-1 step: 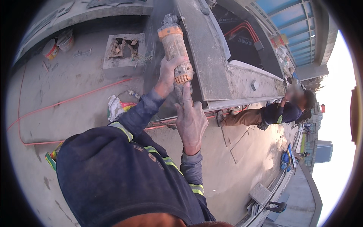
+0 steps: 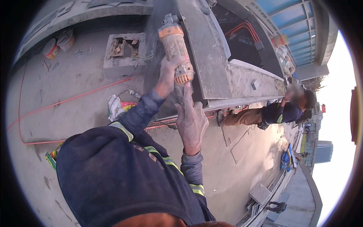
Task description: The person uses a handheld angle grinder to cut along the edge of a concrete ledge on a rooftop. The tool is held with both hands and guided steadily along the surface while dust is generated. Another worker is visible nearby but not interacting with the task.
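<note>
A dust-covered angle grinder [image 2: 176,47] with an orange collar and a vented rear end points away from me, along the edge of a grey stone slab [image 2: 210,56]. My left hand [image 2: 169,73] is wrapped round the rear half of its body. Lower down, my right hand [image 2: 192,123] is at the grinder's narrow tail. Its index finger stretches up to the vented end, its thumb is on the left, and the other fingers are curled. Both hands are coated in pale dust. The grinder's metal head is beside the slab edge; its disc cannot be made out.
A co-worker [image 2: 289,111] in a dark top leans at the slab's far right end. Red hoses [image 2: 60,103] cross the floor at left. A square block with a rubble-filled hole [image 2: 124,49], buckets [image 2: 50,49], a plastic sack [image 2: 117,108] and stacked slabs [image 2: 261,193] lie around.
</note>
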A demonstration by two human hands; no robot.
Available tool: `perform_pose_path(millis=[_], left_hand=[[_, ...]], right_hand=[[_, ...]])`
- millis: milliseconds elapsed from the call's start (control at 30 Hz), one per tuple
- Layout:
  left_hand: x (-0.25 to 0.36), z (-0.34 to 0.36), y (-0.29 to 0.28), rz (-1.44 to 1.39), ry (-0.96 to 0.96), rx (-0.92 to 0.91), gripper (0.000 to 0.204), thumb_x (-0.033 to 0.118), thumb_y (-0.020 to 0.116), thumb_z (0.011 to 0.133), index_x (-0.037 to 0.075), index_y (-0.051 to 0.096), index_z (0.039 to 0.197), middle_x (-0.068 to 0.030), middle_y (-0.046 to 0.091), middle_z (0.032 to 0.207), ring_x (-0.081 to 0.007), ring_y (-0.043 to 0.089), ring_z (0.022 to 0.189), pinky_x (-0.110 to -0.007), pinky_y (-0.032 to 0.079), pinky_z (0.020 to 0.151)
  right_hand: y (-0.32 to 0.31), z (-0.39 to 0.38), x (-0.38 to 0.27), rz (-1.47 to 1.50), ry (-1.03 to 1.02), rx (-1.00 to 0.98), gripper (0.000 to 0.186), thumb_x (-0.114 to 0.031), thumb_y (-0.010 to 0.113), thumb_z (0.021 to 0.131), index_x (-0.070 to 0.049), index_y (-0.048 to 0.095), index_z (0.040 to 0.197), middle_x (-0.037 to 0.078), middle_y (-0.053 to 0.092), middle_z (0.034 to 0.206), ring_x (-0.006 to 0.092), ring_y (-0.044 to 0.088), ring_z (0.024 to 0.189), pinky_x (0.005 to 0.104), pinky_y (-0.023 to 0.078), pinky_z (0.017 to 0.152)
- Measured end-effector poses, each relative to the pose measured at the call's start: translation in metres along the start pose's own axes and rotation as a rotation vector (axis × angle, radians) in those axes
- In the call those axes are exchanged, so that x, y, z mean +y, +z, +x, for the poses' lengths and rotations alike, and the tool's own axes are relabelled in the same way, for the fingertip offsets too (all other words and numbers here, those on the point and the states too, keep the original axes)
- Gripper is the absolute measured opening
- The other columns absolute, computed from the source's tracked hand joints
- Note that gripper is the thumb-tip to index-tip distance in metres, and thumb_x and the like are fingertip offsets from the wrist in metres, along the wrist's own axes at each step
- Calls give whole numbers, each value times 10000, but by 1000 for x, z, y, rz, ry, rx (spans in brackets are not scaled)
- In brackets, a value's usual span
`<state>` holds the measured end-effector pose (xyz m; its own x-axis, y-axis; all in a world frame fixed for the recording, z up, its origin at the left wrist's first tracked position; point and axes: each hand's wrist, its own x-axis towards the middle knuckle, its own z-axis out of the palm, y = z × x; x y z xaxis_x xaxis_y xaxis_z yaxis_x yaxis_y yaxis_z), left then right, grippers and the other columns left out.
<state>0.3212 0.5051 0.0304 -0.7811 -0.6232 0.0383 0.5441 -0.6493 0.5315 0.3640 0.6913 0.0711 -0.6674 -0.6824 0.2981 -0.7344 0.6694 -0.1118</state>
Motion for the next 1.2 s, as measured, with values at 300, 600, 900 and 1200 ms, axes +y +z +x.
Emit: perform_pose_path(millis=[300,600,900,1200], left_hand=[[-11,-25,11,59,78,6,362,241,735,932,-10,615,1163,-130,697,911,-240,740,716,-371,640,623],[-14,-27,10,80,87,52,366,231,758,926,4,621,1178,-118,698,938,-213,732,758,-359,635,659],[-16,1,-1,73,117,45,351,250,746,944,17,642,1185,-88,697,975,-187,727,792,-348,626,672],[-15,-10,5,133,151,29,321,265,713,970,20,656,1169,-77,703,984,-175,724,807,-328,615,695]], right_hand=[[-6,-25,13,35,-37,51,878,-255,798,960,-316,368,1723,122,557,845,305,616,665,472,504,596],[-6,-26,18,65,-72,75,890,-236,799,948,-305,371,1725,135,571,853,320,636,692,468,516,608],[2,-1,19,53,-69,34,888,-242,803,944,-300,378,1721,136,551,841,325,637,713,474,503,616],[3,-6,21,63,-48,37,895,-230,815,932,-324,390,1715,125,541,834,312,628,705,465,509,614]])
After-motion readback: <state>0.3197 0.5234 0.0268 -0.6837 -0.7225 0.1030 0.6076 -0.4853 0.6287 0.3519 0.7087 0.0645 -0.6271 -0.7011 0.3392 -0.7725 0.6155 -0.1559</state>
